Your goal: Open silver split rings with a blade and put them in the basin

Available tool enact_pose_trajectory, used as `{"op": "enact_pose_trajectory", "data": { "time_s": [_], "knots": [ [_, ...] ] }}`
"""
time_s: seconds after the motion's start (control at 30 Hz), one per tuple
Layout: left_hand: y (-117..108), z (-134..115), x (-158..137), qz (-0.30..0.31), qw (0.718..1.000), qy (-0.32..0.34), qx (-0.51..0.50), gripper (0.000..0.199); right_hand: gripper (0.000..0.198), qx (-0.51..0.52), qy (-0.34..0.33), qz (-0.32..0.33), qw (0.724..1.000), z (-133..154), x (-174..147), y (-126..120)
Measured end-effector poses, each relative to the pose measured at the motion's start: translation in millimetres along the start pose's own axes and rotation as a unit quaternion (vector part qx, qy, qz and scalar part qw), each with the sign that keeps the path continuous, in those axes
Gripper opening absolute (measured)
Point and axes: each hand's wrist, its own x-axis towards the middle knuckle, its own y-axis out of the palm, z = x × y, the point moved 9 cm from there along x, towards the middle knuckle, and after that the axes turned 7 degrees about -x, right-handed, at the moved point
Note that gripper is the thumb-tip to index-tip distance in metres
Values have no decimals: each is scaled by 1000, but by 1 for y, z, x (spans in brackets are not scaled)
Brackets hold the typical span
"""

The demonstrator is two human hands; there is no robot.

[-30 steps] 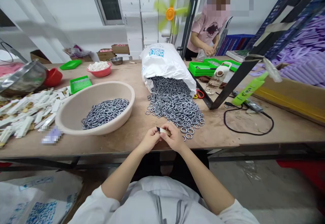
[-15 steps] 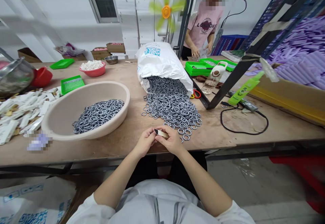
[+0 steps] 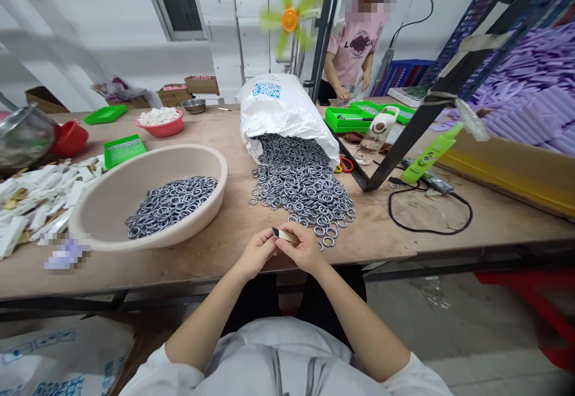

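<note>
My right hand (image 3: 306, 248) grips a small flat tool with a pale body and a dark end (image 3: 288, 236); its exact kind does not show. The fingers of my left hand (image 3: 257, 254) are closed at the tool's dark end, and whatever they pinch is hidden. Just beyond both hands, grey metal-looking rings (image 3: 305, 186) spill in a heap from the mouth of a white sack (image 3: 285, 105). To the left stands a wide beige basin (image 3: 101, 210) with many similar rings (image 3: 173, 204) in it.
White strips (image 3: 40, 198) are piled at the left. Green trays (image 3: 124, 151) and a red bowl (image 3: 162, 125) stand behind the basin. On the right are a slanted dark metal post (image 3: 404, 138), a green bottle (image 3: 429, 155) and a black cable (image 3: 467, 222). Across the table stands a person (image 3: 354, 42).
The view has shifted slightly, so the table things sit a little further left. Both hands keep nearly the same place and hold, with the pale tool turned slightly.
</note>
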Motion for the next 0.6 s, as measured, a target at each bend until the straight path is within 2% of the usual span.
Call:
{"op": "enact_pose_trajectory", "data": {
  "time_s": [0.23, 0.4, 0.6],
  "knots": [
    [2, -3, -1, -3, 1000, -2, 14, 38, 23, 4, 49, 11, 999, -9, 0, 2],
    [3, -2, 0, 9, 999, -4, 39, 44, 33, 26, 62, 26, 997, -13, 1, 5],
    [5, -5, -1, 18, 999, 9, 42, 50, 31, 17, 72, 33, 997, -15, 0, 6]
  ]
}}
